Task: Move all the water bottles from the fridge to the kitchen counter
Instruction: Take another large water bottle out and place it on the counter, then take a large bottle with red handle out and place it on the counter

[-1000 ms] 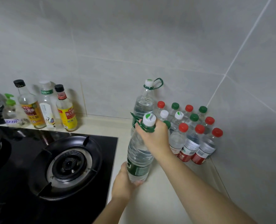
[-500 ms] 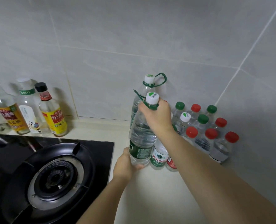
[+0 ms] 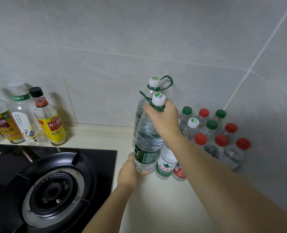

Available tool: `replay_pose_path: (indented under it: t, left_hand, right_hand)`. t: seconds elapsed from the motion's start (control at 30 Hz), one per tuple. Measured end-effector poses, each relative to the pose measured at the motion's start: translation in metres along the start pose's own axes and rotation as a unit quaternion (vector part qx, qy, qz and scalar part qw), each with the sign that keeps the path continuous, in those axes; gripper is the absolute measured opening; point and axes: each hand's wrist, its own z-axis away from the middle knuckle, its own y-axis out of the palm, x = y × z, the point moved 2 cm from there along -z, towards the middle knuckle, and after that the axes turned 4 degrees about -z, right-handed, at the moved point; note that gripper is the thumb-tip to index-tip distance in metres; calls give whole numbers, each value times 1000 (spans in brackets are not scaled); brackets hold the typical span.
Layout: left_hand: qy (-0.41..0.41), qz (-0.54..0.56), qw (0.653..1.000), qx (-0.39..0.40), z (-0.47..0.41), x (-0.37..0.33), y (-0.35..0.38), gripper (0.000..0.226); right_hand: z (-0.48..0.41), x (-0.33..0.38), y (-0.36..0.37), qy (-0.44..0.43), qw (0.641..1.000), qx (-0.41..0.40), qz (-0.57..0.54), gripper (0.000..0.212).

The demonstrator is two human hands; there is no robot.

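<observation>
Bottle [image 3: 147, 137] btwn stove [image 3: 104, 159] edge & small bottles [image 3: 221, 140]

A tiled kitchen corner is shown.
Grey wall tiles [image 3: 105, 39] with pale grout are met by a cream counter [image 3: 156, 209]; a black gas hob [image 3: 52, 182] is set into it at the left.

Soft even light, faint wall shadows, sharp focus, wide-angle edge bending

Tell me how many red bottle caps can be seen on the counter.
5 red caps: one in the back row, one at the right of the middle row, three across the front row. The right arm covers other bottles, so more may be hidden.
</observation>
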Motion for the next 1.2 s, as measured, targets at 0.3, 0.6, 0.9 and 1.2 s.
replay_pose_path:
  t: [0.3,0.6,0.9,1.2]
  left_hand:
    - [-6,-93,995,22,26,-5,-13,95]
    - [120,-299,946,-18,131,-24,-96,90]
    - [74,-294,935,-185,328,2,-149,82]
    - [-109,-254,911,-307,540,76,-141,83]
  right_hand:
    - [17,0,-13,14,991,55,121,45]
    - [116,-1,-61,-47,935,136,324,73]
    - [247,48,-65,-147,904,288,279,65]
    - [397,85,-24,-268,787,504,235,80]
